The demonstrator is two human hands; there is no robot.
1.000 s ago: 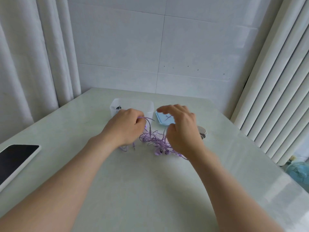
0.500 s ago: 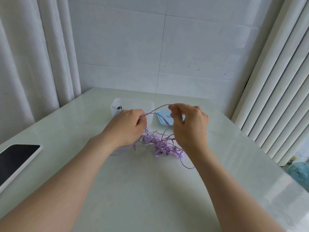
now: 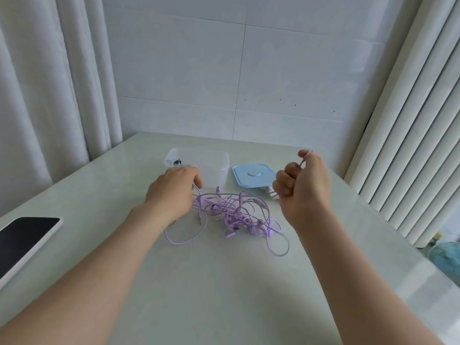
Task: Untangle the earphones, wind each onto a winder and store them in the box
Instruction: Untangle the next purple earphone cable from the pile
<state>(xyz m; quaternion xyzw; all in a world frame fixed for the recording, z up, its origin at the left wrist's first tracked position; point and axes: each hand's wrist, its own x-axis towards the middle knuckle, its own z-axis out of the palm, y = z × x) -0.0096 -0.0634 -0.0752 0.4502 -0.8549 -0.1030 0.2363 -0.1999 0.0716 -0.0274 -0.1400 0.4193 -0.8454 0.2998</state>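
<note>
A tangle of purple earphones lies on the pale table between my hands. My left hand rests at the tangle's left edge, fingers curled round a strand of cable. My right hand is raised to the right of the heap and pinches a purple cable between thumb and finger, the other fingers curled. Behind the heap stands a clear plastic box with a small dark item inside. Its blue lid lies flat to the right. White winders peek out beside my right hand.
A phone with a dark screen lies at the table's left edge. White curtains hang on both sides and a tiled wall stands behind. A small fan sits on the floor at the right.
My right hand has pulled its cable out to the right and upward, away from my left hand. The tangle has spread wider on the table. My left hand has sunk towards the heap.
</note>
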